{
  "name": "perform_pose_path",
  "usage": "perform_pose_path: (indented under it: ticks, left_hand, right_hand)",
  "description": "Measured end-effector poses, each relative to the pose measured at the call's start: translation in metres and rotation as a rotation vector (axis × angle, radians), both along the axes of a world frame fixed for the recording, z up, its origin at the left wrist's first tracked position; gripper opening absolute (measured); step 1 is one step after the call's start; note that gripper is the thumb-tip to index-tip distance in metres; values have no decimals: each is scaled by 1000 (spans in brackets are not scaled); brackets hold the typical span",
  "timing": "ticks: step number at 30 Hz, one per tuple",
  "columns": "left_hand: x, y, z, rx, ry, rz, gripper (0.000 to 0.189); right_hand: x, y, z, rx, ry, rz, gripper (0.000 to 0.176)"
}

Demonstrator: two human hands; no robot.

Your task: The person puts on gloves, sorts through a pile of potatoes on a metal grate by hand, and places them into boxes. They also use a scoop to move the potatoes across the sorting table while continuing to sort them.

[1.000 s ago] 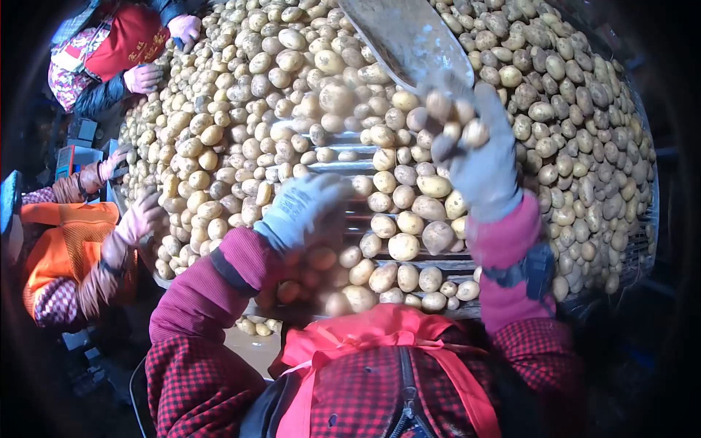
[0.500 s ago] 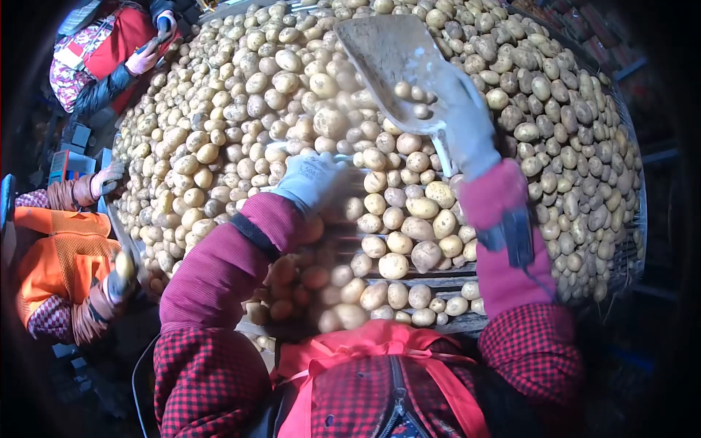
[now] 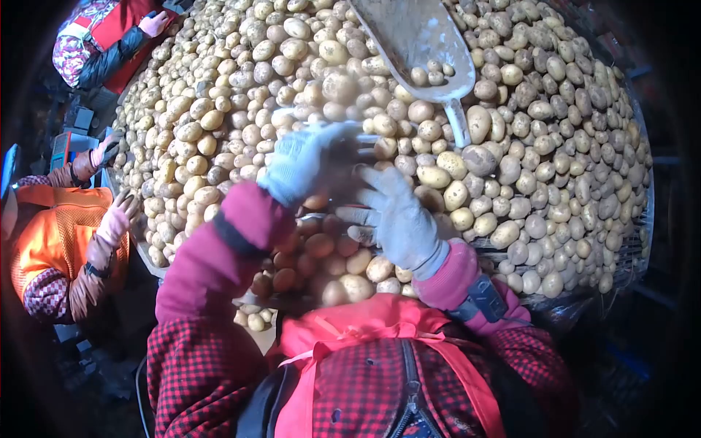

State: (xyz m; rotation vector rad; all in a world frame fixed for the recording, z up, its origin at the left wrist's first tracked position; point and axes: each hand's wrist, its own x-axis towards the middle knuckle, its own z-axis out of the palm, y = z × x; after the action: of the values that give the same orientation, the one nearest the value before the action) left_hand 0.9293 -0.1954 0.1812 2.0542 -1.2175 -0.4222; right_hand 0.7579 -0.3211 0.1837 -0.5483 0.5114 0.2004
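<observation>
Right hand (image 3: 394, 215), in a pale grey work glove, lies open with its fingers (image 3: 365, 191) spread, palm down on the potatoes (image 3: 555, 168) just in front of the person's chest, grasping nothing. Left hand (image 3: 307, 157), in a matching glove, is raised just above and beside it; it is blurred, so I cannot tell whether it grips anything. That makes two gloved hands of the wearer and potatoes far too many to count, heaped across the whole sorting bed (image 3: 639, 252) from the near edge to the far side. They are pale yellow-brown, dusty, and of mixed size, from small round ones to larger ovals. One grey metal scoop (image 3: 420, 40) lies on the heap beyond the hands, with four or five small potatoes in it. Two other people stand at the left edge: one in an orange vest (image 3: 44, 248), one in red (image 3: 109, 29), with three of their hands visible.
</observation>
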Motion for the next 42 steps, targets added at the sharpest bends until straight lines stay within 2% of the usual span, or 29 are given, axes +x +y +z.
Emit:
perform_pose_path:
  ticks: [1, 2, 3, 4, 5, 6, 7, 9, 11, 12, 13, 15, 17, 18, 19, 21, 23, 26, 29, 30, 33, 35, 36, 37, 38, 39, 40, 42]
  left_hand:
    - [-17, 6, 25, 34, -32, -34, 39]
    - [-28, 15, 23, -33, -64, -77, 44]
    - [-36, 23, 22, -102, -97, -114, 49]
    - [-41, 31, 47, 70, 154, -52, 58]
    - [-35, 40, 34, -51, 8, 10, 58]
    - [-31, 45, 26, 29, -62, 89, 58]
    - [-28, 50, 18, 107, -133, 164, 57]
    - [-39, 55, 2, 397, -304, -15, 53]
    - [-71, 54, 7, 360, -277, -16, 55]
    - [-77, 58, 11, 345, -91, -75, 58]
    - [-80, 56, 15, 168, -126, -86, 51]
    - [-75, 56, 31, 71, 84, -123, 51]
    - [-56, 57, 27, 5, 14, 11, 45]
    - [-40, 52, 24, -26, -197, 144, 45]
    - [-19, 48, 24, 57, -450, 226, 45]
    - [16, 49, 4, 198, -567, 331, 45]
    - [41, 49, -11, 430, -318, 204, 42]
    - [40, 41, -7, 428, -294, 313, 29]
    - [36, 56, 0, 284, 55, 420, 34]
    - [33, 65, -6, 175, -69, 372, 43]
    - [3, 74, 25, 87, 772, 208, 48]
    - [-11, 73, 30, 76, 617, 27, 47]
    - [-8, 77, 16, 20, 528, 98, 47]
    - [-1, 70, 19, 110, 39, 100, 45]
    - [6, 65, 14, 192, -178, 73, 42]
    - [12, 61, 6, 270, -397, 43, 40]
    - [13, 54, 3, 291, -398, -35, 38]
    - [10, 41, -3, 515, -485, -35, 39]
  right_hand:
    - [-3, 0, -1, 68, 22, -24, 49]
    - [-4, 7, -21, -383, -107, -37, 48]
    - [-11, 2, -33, -170, -111, -49, 47]
    - [-14, -2, -32, 38, -97, -61, 46]
    - [-13, -9, -38, 201, -113, -61, 47]
    - [-13, -15, -39, 384, -125, -24, 49]
    - [-12, -19, -33, 339, -118, 2, 51]
    - [-10, -24, -27, 411, -149, -34, 53]
    - [-10, -24, -24, 188, -148, -80, 53]
    - [-10, -27, -15, 331, -64, -77, 54]
    - [-8, -28, -17, 357, -86, -58, 54]
    - [-6, -30, -22, 406, -137, -35, 55]
    - [-6, -30, -22, 336, -123, -41, 55]
    - [-8, -28, -19, 269, -104, -58, 54]
    - [-8, -27, -17, 201, -89, -77, 53]
    - [-7, -26, -19, 206, -74, -55, 51]
    - [-8, -27, -26, 190, -77, -44, 48]
    - [-8, -30, -33, 195, -100, -67, 46]
    - [-8, -31, -30, 167, -120, -57, 47]
    - [-7, -26, -26, 98, -64, -109, 53]
    - [-6, -27, -29, 118, -49, -114, 53]
    - [-7, -29, -29, -80, -142, -111, 48]
    - [-8, -29, -29, -180, -182, -115, 47]
    - [-11, -33, -32, -168, -237, -85, 44]
    - [-11, -35, -31, -154, -293, -56, 43]
    - [-12, -35, -27, -47, -227, -73, 43]
    - [-11, -35, -22, 63, -158, -89, 43]
    - [-14, -38, -37, 158, -192, -75, 43]
